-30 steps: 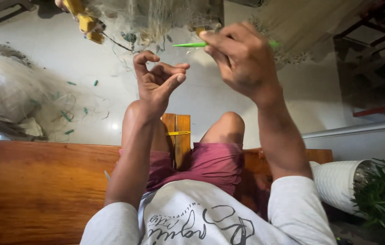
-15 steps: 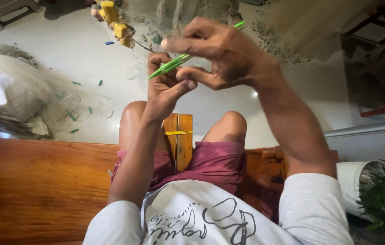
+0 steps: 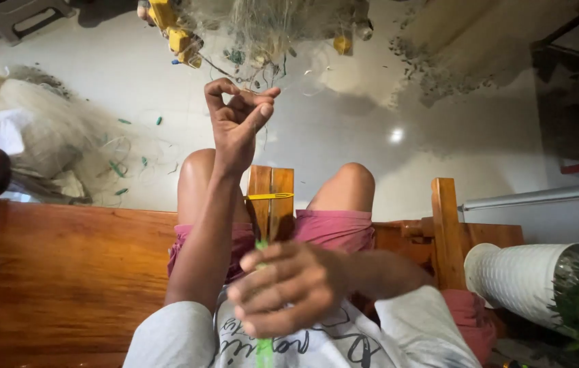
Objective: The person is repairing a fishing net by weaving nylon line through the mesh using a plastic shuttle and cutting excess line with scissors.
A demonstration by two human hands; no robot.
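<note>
left hand [image 3: 238, 126] raised, fingers [image 3: 262, 112] pinched shut on fine net line to keep it taut under the hanging fishing net [image 3: 269, 27]; right hand [image 3: 289, 286], drawn close to the chest, fingers wrapped around green netting needle [image 3: 262, 351].

— What's the green thing?
— A slim green netting needle [image 3: 263, 347], upright at six o'clock, mostly hidden.
— And the net?
— Pale fishing net [image 3: 269, 27] with yellow floats [image 3: 179, 37] bunched at twelve o'clock.
</note>
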